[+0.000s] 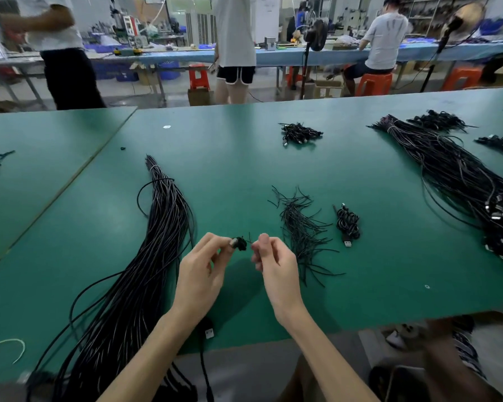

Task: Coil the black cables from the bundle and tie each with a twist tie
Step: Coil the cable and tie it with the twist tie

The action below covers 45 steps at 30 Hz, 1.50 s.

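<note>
My left hand [199, 268] pinches a small coiled black cable [240, 243] between thumb and fingertips, above the green table [235, 158]. My right hand [273, 262] is just right of the coil with its fingers curled; a thin black twist tie end [250, 237] sticks up between hand and coil. A long bundle of black cables [154, 256] lies to the left and runs off the table's near edge. A loose pile of black twist ties [301, 227] lies to the right, with one tied coil [348, 224] beside it.
A heap of tied coils [299, 133] lies at the far middle. A second big cable bundle [459, 175] and more coils [439, 121] lie at the right. Several people stand or sit at benches beyond the table. A plug [209, 333] hangs by the near edge.
</note>
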Tool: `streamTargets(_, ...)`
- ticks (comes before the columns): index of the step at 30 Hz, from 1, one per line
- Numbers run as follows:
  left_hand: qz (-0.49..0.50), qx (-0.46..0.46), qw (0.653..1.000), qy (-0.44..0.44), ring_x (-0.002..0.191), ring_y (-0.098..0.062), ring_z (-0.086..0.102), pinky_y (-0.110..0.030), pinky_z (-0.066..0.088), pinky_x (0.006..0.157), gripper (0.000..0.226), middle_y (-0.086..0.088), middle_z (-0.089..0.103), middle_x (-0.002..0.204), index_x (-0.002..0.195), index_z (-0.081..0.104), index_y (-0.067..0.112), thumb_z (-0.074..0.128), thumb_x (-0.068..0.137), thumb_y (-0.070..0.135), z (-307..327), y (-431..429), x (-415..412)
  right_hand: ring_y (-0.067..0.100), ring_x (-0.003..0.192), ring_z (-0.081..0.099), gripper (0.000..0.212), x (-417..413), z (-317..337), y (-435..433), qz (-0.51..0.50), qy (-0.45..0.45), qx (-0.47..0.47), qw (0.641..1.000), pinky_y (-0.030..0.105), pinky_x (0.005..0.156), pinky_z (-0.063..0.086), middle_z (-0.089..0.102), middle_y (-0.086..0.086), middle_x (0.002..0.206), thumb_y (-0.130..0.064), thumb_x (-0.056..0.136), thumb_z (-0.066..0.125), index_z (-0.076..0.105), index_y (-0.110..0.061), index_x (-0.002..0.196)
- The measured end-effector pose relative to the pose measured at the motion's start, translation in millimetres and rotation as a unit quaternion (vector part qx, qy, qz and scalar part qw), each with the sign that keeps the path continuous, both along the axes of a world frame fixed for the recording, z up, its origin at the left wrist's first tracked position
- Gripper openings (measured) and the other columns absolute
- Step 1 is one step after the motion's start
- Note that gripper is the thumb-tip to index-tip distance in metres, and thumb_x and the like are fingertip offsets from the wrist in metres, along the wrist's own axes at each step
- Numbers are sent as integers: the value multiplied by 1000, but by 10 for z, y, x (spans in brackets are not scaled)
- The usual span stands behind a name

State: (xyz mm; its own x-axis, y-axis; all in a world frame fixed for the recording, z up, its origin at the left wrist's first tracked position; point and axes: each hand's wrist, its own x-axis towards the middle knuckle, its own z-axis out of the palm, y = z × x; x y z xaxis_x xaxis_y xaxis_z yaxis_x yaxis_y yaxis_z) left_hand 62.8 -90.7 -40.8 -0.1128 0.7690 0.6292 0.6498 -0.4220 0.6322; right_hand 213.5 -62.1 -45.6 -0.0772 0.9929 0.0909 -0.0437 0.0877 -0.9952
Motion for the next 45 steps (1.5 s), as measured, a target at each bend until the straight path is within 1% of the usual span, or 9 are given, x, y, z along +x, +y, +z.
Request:
streamTargets(4,1,22,993,115,66,-10,52,-18,44,59,5,18,58,97,106,64,22,62,102,20,-36,-30,46,16,67,53,67,-23,33,-13,50,26,16,998,32,65,44,62,20,73,-60,104,44,66,0,82)
streamTargets(10,13,10,991,130,63,-7,45,-21,41,54,4,18,50,89,100,61,23,60,104,23,-28,-31,48,4,62,52,41,23,45,10,64,42,11,997,13,60,41,60,-10,65,-53,101,59,67,-27,71)
streamTargets(16,-25,-37,998,48,66,-11,54,-12,37,60,11,16,54,83,93,62,20,60,103,15,5,0,-8,7,84,69,10,58,68,17,94,45,7,995,18,77,53,77,-2,90,-29,96,73,77,-20,96)
streamTargets(22,-75,-118,987,-76,57,-7,45,-20,34,55,17,12,54,67,86,62,23,58,101,29,24,2,-32,11,104,70,20,74,68,17,100,21,8,995,32,97,55,76,-7,107,-15,96,73,77,-25,112)
streamTargets(26,-139,-168,957,-190,52,-15,41,-27,34,48,20,2,49,61,86,64,17,58,101,29,44,-19,-22,7,91,64,23,83,66,5,95,0,31,995,38,92,52,71,-17,96,-9,95,72,76,-26,110)
streamTargets(33,-194,-277,884,-323,51,-18,35,-22,26,45,26,-4,46,68,85,61,10,61,99,33,47,14,-71,2,86,61,37,44,25,1,61,-28,90,994,22,79,49,66,-22,96,-1,93,72,71,-37,102)
streamTargets(36,-170,-236,909,-298,53,-16,41,-22,32,47,24,-4,49,69,89,63,12,62,101,33,29,2,-10,2,93,61,36,39,17,7,58,-25,95,993,19,80,50,64,-23,104,-5,96,69,70,-40,104)
streamTargets(40,-56,-90,985,-137,56,-12,52,-24,41,50,12,4,61,72,92,65,24,60,102,27,-3,-36,58,3,92,61,13,36,4,24,22,1,34,999,21,79,52,64,-9,110,-33,103,60,70,-30,110)
streamTargets(45,17,7,1000,6,69,-14,56,-24,44,56,7,15,58,88,97,65,24,60,100,28,-17,-56,52,9,66,55,54,25,17,16,52,63,-29,996,17,57,43,63,-2,74,-59,98,48,67,-9,92)
